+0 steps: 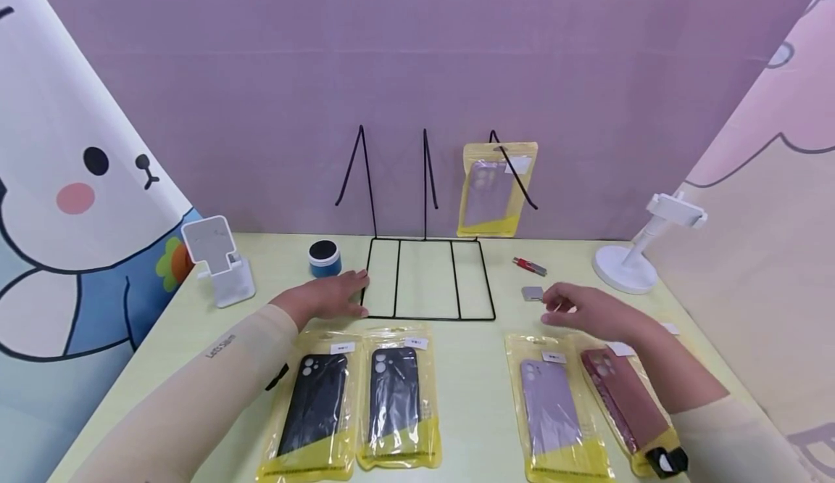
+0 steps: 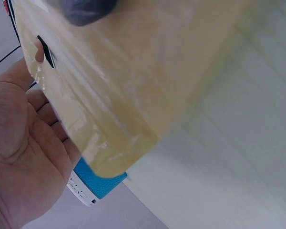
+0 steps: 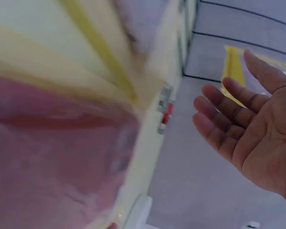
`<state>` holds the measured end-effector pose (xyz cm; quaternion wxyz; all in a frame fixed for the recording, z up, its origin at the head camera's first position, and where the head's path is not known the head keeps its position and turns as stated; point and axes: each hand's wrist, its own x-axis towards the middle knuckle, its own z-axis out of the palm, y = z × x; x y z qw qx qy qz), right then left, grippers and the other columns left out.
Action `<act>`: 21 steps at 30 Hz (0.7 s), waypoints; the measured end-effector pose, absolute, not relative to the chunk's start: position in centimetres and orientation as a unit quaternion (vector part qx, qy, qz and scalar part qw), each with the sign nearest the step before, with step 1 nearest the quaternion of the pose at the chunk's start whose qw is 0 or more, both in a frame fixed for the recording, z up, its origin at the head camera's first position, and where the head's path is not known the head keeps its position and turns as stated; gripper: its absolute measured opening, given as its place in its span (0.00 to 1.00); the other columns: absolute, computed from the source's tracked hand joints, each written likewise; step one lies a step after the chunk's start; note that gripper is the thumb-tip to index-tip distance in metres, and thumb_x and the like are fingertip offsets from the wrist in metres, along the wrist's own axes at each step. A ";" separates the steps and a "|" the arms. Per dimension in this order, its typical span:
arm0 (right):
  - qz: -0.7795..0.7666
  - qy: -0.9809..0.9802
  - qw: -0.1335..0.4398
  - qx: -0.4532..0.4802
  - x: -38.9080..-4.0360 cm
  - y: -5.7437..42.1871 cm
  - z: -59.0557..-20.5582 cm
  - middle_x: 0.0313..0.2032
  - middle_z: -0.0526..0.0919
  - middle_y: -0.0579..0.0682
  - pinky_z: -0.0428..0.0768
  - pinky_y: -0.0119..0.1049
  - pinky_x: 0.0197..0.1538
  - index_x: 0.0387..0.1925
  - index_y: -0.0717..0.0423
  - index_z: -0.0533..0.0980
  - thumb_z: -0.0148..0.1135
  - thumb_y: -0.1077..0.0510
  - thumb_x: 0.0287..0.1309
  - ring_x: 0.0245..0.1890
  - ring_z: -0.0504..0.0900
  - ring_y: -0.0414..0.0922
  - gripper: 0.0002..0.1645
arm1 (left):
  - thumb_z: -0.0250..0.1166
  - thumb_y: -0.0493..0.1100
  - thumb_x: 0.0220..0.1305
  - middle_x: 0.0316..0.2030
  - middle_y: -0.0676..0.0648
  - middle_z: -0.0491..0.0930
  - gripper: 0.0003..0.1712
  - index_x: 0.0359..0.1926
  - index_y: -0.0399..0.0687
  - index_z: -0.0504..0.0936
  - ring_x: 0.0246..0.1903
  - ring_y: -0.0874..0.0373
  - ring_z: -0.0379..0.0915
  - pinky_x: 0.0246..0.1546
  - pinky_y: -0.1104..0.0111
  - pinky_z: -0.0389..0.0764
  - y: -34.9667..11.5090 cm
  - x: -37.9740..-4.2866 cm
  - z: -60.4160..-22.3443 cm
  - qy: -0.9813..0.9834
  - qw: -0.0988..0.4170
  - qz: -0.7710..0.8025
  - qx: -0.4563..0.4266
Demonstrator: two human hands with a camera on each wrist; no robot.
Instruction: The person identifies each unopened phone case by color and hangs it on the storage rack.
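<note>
My left hand reaches to the left side of a black wire display rack, its fingertips touching or right beside the base wire. In the left wrist view that hand is partly behind a yellow-edged bag. My right hand hovers over the table, fingers loosely bent and holding nothing, close to a small silver flash drive. On the rack's right hook hangs a bagged purple phone case. Below the right hand lie a bagged lilac phone case and a bagged maroon one.
Two bagged black phone cases lie at front left. A blue jar with a dark lid stands left of the rack. A red flash drive lies right of it. White phone stands stand at both sides.
</note>
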<state>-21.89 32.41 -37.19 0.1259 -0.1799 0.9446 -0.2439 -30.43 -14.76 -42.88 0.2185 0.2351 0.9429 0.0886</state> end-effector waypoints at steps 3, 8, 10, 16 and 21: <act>-0.224 0.946 0.155 -0.175 -21.6 31.8 -38.0 0.43 0.81 0.46 0.78 0.43 0.49 0.53 0.56 0.75 0.65 0.40 0.60 0.46 0.78 0.44 0.29 | 0.58 0.63 0.68 0.78 0.44 0.42 0.47 0.78 0.49 0.50 0.77 0.44 0.38 0.74 0.47 0.51 -14.8 -30.5 -43.0 0.943 0.218 0.090 0.233; -0.193 0.951 0.198 -0.140 -21.6 31.1 -39.3 0.47 0.81 0.49 0.78 0.49 0.52 0.54 0.55 0.76 0.68 0.45 0.58 0.49 0.78 0.48 0.27 | 0.57 0.63 0.68 0.78 0.44 0.42 0.47 0.78 0.49 0.49 0.77 0.44 0.38 0.74 0.48 0.50 -14.9 -30.5 -43.2 0.943 0.216 0.090 0.237; -0.176 0.952 0.213 -0.129 -21.8 31.0 -39.8 0.46 0.81 0.47 0.78 0.49 0.52 0.53 0.53 0.77 0.70 0.47 0.56 0.47 0.77 0.47 0.26 | 0.57 0.63 0.68 0.78 0.44 0.41 0.47 0.78 0.49 0.49 0.77 0.44 0.38 0.74 0.48 0.50 -14.9 -30.5 -43.2 0.943 0.217 0.088 0.238; -0.145 0.953 0.223 -0.145 -22.2 30.9 -41.0 0.35 0.78 0.43 0.75 0.42 0.44 0.44 0.48 0.79 0.72 0.51 0.54 0.38 0.74 0.43 0.16 | 0.57 0.63 0.68 0.78 0.44 0.41 0.48 0.78 0.49 0.48 0.77 0.44 0.38 0.74 0.49 0.50 -15.1 -30.5 -43.2 0.942 0.217 0.087 0.241; -0.124 0.955 0.212 -0.165 -22.4 30.7 -41.4 0.28 0.75 0.42 0.72 0.38 0.38 0.34 0.44 0.79 0.70 0.55 0.57 0.33 0.72 0.42 0.06 | 0.57 0.62 0.69 0.78 0.43 0.42 0.47 0.78 0.46 0.49 0.77 0.43 0.37 0.74 0.49 0.50 -15.1 -30.5 -43.1 0.940 0.212 0.089 0.253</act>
